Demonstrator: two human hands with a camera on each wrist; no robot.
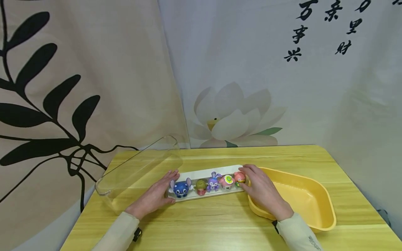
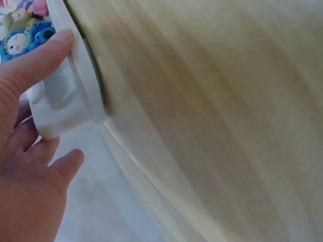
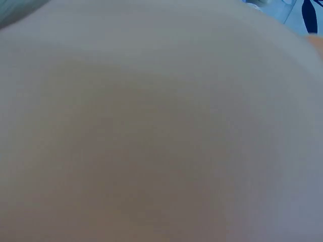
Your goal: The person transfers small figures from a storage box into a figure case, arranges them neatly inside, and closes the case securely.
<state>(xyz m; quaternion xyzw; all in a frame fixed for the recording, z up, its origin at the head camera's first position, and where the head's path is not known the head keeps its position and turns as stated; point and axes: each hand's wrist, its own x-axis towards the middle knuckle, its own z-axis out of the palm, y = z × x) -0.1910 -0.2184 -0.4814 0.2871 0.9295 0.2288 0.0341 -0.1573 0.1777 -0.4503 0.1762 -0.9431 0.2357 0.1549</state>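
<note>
A white stepped display base [image 1: 207,172] lies across the middle of the table, bearing several small cartoon figurines: a blue one [image 1: 181,188] with big ears, an olive-green one [image 1: 200,186], a purple one [image 1: 214,182] and pinkish ones at the right. My left hand [image 1: 157,191] grips the base's left end; in the left wrist view its thumb [image 2: 53,50] lies on the front edge, fingers at the far side. At the other end my right hand [image 1: 265,191] holds the base, thumb in front beside the pink-red figurine [image 1: 240,177]. The right wrist view is blurred and blocked.
A clear plastic cover [image 1: 138,170] stands on the table's left side, close to my left hand. Under and beyond my right forearm sits a yellow plastic basin [image 1: 328,205]. A patterned curtain [image 1: 238,62] hangs behind the wooden table [image 1: 213,226].
</note>
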